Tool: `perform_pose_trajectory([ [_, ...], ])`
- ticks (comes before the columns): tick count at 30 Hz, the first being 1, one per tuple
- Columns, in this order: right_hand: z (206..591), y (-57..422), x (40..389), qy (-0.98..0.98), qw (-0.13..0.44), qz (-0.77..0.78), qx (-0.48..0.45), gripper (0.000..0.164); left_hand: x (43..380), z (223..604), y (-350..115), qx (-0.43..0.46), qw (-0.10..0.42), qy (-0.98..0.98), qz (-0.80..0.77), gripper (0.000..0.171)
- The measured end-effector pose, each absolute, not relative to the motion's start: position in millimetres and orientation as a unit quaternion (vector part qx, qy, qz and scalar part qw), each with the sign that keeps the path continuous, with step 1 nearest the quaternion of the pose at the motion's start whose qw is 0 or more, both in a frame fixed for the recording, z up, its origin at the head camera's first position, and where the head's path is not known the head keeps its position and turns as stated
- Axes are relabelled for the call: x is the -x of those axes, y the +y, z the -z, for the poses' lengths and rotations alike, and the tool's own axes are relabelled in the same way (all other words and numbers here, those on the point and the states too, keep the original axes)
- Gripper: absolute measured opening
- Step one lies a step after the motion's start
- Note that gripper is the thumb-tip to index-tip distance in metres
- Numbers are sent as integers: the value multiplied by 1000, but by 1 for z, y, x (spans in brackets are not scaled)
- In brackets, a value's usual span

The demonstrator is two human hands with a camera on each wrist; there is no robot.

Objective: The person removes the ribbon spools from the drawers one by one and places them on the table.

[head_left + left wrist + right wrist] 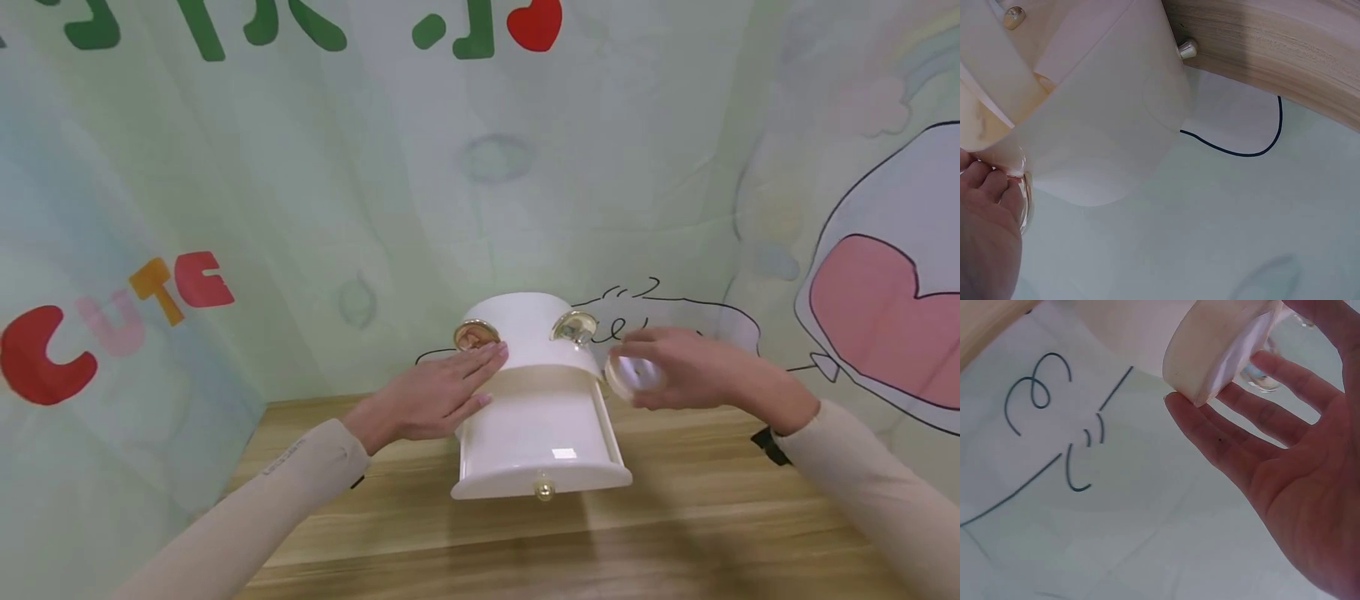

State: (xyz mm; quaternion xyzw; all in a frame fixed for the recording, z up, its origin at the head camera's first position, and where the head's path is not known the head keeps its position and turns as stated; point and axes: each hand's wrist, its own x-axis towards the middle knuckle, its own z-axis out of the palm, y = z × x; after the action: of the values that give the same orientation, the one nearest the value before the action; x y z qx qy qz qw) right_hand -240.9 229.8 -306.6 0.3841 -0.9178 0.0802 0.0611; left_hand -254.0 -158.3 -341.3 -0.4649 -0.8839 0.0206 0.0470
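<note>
A white storage box (528, 333) with two gold-rimmed ear-shaped rings stands with its white drawer (525, 425) pulled out toward me. The drawer front has a round gold knob (544, 488). My left hand (442, 390) rests on the box's left side, its nearly straight fingers at the left gold ring (476, 334). Beside the right side of the box, my right hand (678, 367) holds a thick round cream-coloured disc (1200, 350) between thumb and fingers. One flat face of the disc is pale and shiny; its exact kind cannot be made out.
The box stands on a wood-grain table (390, 533). Close behind it hangs a pale green printed cloth (360, 208) with letters and cartoon drawings. The right gold ring (574, 327) sticks out near my right hand.
</note>
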Motion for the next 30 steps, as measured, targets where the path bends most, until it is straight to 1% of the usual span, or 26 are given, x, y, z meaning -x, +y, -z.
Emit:
perform_pose_trajectory([
  [12,343,255,272,-926,41,-135,-351,52,252,340,-156,461,41,-886,-21,65],
  [21,380,267,296,-937,25,-127,-326,56,252,340,-156,460,44,-887,-22,66],
  [24,394,269,304,-940,17,-127,-315,56,253,340,-157,459,41,-887,-22,66],
  [30,414,270,314,-945,-16,-144,-292,52,254,340,-157,454,30,-890,-23,66],
])
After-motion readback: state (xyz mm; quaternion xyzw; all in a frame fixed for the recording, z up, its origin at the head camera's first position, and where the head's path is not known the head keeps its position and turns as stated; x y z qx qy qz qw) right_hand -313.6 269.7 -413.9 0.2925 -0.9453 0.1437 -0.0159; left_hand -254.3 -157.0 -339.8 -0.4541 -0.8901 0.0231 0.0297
